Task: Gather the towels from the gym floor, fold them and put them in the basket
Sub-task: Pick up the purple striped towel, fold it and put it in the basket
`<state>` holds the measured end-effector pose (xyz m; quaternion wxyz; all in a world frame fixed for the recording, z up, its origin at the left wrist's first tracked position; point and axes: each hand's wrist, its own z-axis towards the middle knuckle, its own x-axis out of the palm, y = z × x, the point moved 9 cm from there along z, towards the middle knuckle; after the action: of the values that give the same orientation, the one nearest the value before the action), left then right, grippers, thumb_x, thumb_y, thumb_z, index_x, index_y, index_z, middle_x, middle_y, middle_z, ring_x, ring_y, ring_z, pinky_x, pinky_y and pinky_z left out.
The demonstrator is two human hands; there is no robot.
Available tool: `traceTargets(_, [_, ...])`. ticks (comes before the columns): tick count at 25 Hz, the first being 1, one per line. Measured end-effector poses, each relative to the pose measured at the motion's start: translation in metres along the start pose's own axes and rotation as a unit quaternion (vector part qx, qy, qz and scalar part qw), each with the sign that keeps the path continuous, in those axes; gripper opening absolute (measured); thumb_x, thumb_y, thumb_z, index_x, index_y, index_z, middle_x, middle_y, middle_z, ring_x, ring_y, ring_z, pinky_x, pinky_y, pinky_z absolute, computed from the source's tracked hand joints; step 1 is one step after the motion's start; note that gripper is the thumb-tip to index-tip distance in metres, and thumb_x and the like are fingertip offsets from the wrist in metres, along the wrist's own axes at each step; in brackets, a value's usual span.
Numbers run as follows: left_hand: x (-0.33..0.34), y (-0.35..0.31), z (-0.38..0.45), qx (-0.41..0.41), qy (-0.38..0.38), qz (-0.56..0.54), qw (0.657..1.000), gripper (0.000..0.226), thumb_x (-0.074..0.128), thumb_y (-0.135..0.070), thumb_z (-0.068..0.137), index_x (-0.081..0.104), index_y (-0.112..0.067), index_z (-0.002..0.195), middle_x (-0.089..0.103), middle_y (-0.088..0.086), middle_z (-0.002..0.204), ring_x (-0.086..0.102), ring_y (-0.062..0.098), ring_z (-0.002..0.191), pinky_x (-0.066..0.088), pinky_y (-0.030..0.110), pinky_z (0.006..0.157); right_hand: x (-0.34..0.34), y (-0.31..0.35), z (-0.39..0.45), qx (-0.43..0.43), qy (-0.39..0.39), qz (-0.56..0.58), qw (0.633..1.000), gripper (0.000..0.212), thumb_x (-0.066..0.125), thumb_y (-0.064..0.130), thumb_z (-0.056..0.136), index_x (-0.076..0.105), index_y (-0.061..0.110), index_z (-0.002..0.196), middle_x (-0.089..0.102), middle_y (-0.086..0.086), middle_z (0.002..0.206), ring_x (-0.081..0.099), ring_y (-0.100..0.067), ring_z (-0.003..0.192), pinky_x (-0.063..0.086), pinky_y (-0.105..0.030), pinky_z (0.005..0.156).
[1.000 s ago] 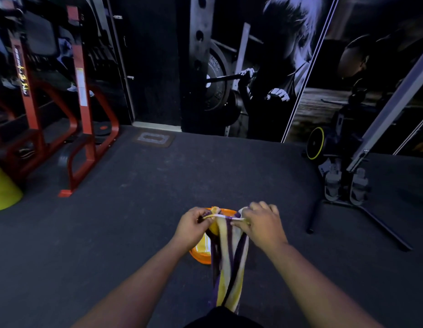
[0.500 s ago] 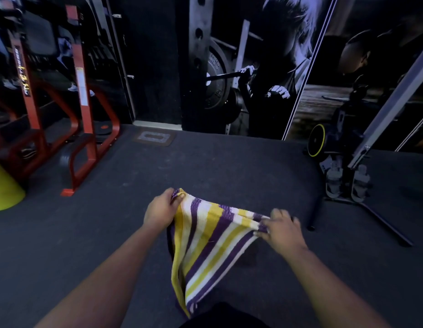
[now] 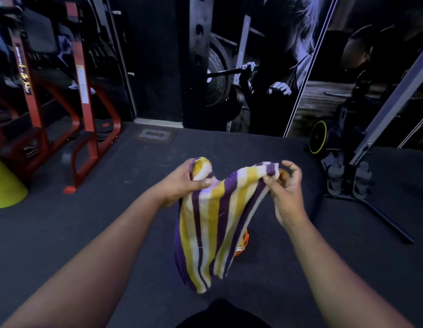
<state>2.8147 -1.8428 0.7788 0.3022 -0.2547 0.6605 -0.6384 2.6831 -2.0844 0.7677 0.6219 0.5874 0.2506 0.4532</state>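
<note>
A purple, yellow and white striped towel (image 3: 210, 223) hangs in the air in front of me, above the dark gym floor. My left hand (image 3: 182, 183) grips its upper left corner, bunched in the fingers. My right hand (image 3: 286, 190) pinches the upper right corner between thumb and fingertips. The cloth sags between the two hands and drapes down toward me. Behind its lower right edge a sliver of the orange basket (image 3: 243, 245) shows on the floor; the rest of it is hidden by the towel.
A red steel rack (image 3: 82, 129) stands at the left, with a lime-green cone (image 3: 6, 185) at the left edge. A machine with a black floor bar (image 3: 380, 216) and a yellow-rimmed wheel (image 3: 318, 138) sits at the right. A mural wall closes the back.
The hands went from close together on a narrow hanging towel to spreading it wide. Now both corners are raised higher and nearer each other, the middle sags, and the basket's edge shows again.
</note>
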Motion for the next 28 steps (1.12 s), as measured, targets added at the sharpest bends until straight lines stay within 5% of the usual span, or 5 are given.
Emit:
traceTargets(4, [0.035, -0.073, 0.004, 0.059, 0.047, -0.109, 0.991, 0.034, 0.072, -0.004, 0.09, 0.058, -0.01, 0.12, 0.07, 0.013, 0.109, 0.069, 0.029, 0.103, 0.058, 0.045, 0.093, 0.042, -0.06, -0.038, 0.13, 0.172, -0.18, 0.96, 0.073, 0.085, 0.019, 0.079, 0.046, 0.023, 0.139, 0.064, 0.008, 0.129, 0.065, 0.0, 0.111, 0.053, -0.016, 0.087])
traceTargets(10, [0.028, 0.024, -0.01, -0.011, 0.012, -0.2, 0.98, 0.085, 0.075, -0.065, 0.076, 0.055, -0.01, 0.139, 0.061, 0.015, 0.139, 0.058, 0.031, 0.127, 0.047, 0.046, 0.108, 0.047, -0.041, -0.03, 0.151, 0.046, 0.012, 0.987, 0.023, 0.073, 0.013, 0.091, 0.068, 0.004, 0.112, 0.074, -0.022, 0.108, 0.072, -0.036, 0.097, 0.058, -0.048, 0.089])
traceTargets(15, [0.072, 0.128, -0.045, -0.109, 0.044, -0.067, 0.991, 0.044, 0.08, -0.027, 0.087, 0.067, -0.007, 0.124, 0.066, 0.027, 0.126, 0.064, 0.041, 0.117, 0.049, 0.053, 0.106, 0.049, -0.018, -0.016, 0.154, 0.053, 0.004, 0.987, 0.018, 0.07, 0.016, 0.094, 0.067, 0.003, 0.106, 0.073, -0.023, 0.106, 0.071, -0.035, 0.094, 0.059, -0.045, 0.084])
traceTargets(20, [0.053, 0.093, -0.032, -0.097, -0.065, -0.349, 0.93, 0.04, 0.058, -0.016, 0.098, 0.059, -0.011, 0.137, 0.067, 0.02, 0.131, 0.066, 0.034, 0.119, 0.058, 0.042, 0.092, 0.043, -0.005, -0.008, 0.202, 0.1, 0.049, 0.973, 0.033, 0.072, 0.01, 0.091, 0.064, 0.01, 0.123, 0.071, -0.018, 0.118, 0.07, -0.031, 0.101, 0.06, -0.043, 0.085])
traceTargets(28, [0.083, 0.12, -0.054, -0.194, 0.139, -0.073, 0.968, 0.045, 0.079, -0.024, 0.087, 0.067, -0.009, 0.128, 0.07, 0.014, 0.127, 0.066, 0.031, 0.12, 0.051, 0.046, 0.106, 0.02, 0.009, 0.006, 0.161, 0.056, 0.076, 0.982, 0.044, 0.067, 0.002, 0.091, 0.059, 0.006, 0.134, 0.064, -0.025, 0.13, 0.066, -0.036, 0.113, 0.053, -0.05, 0.101])
